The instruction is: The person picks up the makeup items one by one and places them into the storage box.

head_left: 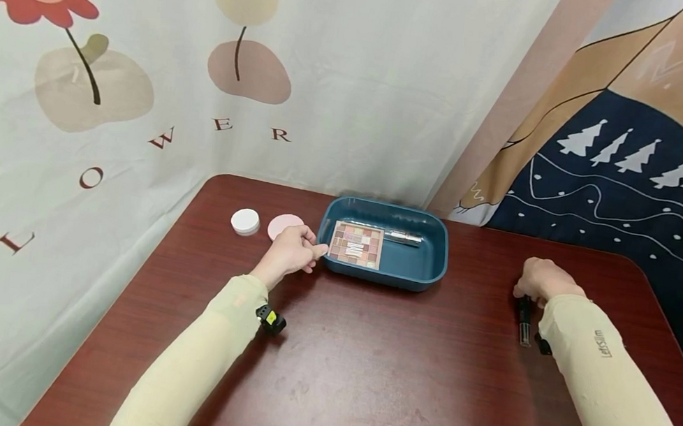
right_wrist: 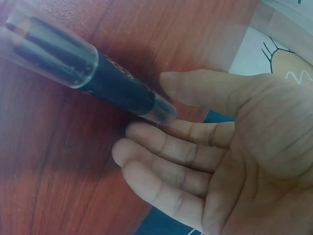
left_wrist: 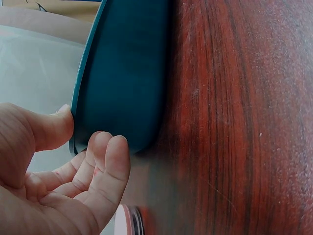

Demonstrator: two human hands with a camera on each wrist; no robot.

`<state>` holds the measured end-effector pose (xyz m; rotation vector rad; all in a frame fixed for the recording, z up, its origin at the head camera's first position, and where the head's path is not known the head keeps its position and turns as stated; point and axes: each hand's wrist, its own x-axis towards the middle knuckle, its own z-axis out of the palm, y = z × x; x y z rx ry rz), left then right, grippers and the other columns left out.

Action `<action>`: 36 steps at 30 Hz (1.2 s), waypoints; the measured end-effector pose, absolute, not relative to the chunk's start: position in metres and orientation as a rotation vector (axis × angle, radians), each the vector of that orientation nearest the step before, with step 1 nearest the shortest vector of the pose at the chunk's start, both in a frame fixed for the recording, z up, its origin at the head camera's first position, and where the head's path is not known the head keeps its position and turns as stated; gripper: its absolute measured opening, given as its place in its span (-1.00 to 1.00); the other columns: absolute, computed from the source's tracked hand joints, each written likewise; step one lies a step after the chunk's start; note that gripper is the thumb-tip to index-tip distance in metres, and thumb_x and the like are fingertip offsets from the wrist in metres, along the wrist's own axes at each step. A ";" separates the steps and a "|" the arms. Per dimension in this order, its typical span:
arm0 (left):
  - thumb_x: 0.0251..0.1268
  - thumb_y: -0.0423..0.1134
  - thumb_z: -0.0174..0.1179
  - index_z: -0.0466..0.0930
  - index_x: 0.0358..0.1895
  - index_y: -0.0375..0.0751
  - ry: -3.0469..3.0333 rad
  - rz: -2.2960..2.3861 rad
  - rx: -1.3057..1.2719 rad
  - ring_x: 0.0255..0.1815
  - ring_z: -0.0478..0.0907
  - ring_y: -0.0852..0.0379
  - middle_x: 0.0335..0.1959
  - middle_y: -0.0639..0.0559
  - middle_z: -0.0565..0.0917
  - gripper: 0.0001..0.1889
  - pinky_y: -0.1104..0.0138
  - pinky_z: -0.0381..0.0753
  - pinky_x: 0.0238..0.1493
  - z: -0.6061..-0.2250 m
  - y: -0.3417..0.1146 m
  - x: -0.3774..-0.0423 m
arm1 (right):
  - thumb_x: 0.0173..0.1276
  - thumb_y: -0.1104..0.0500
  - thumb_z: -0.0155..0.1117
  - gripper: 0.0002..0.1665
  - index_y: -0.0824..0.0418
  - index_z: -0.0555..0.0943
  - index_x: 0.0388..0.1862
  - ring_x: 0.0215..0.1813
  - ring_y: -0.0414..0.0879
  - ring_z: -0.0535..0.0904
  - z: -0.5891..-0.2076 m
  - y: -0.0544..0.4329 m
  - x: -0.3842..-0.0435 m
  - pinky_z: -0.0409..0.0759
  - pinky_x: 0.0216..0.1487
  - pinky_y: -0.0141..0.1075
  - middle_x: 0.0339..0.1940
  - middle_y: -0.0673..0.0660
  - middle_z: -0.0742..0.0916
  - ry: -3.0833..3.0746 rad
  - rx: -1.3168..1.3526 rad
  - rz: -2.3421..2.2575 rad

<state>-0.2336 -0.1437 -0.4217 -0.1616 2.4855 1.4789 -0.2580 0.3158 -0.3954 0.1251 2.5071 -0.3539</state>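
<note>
My left hand (head_left: 289, 255) is at the near left corner of a dark blue tray (head_left: 412, 282). In the left wrist view its thumb and curled fingers pinch the tray's rim. Inside the tray lie an eyeshadow palette (head_left: 355, 245) and a slim tube with a silvery part (head_left: 405, 238). Far to the right, my right hand (head_left: 541, 281) reaches down over a chunky black cosmetic pencil (right_wrist: 124, 85) with a clear cap, lying on the table. Thumb and loosely bent fingers stand apart on either side of the pencil's narrow end.
Left of the tray are a white round jar (head_left: 245, 222) and a pink round compact (head_left: 283, 224), the latter partly behind my left hand. The reddish-brown table (head_left: 373, 378) ends at a patterned curtain (head_left: 354, 102) behind the tray. A dark patterned cloth (head_left: 634, 197) hangs at the right.
</note>
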 end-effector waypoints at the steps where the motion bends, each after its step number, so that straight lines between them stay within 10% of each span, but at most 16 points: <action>1: 0.39 -0.29 0.36 0.48 -0.18 -0.36 2.486 1.478 -0.164 -0.58 0.59 0.17 -0.50 -0.07 0.64 -0.75 0.22 0.78 -0.37 -0.422 -0.144 -0.234 | 0.35 0.28 0.26 -0.85 0.41 0.62 -0.29 -0.61 -0.05 0.53 -0.396 0.316 -0.257 0.52 -0.52 -0.28 -0.62 0.13 0.56 2.511 0.120 -0.355; 36: 0.43 -0.24 0.33 0.49 -0.15 -0.34 2.493 1.442 -0.156 -0.57 0.62 0.14 -0.47 -0.10 0.66 -0.75 0.19 0.79 -0.27 -0.421 -0.145 -0.232 | 0.39 0.33 0.23 -0.90 0.40 0.57 -0.30 -0.62 -0.08 0.56 -0.382 0.304 -0.259 0.59 -0.54 -0.29 -0.63 0.15 0.61 2.625 -0.095 -0.326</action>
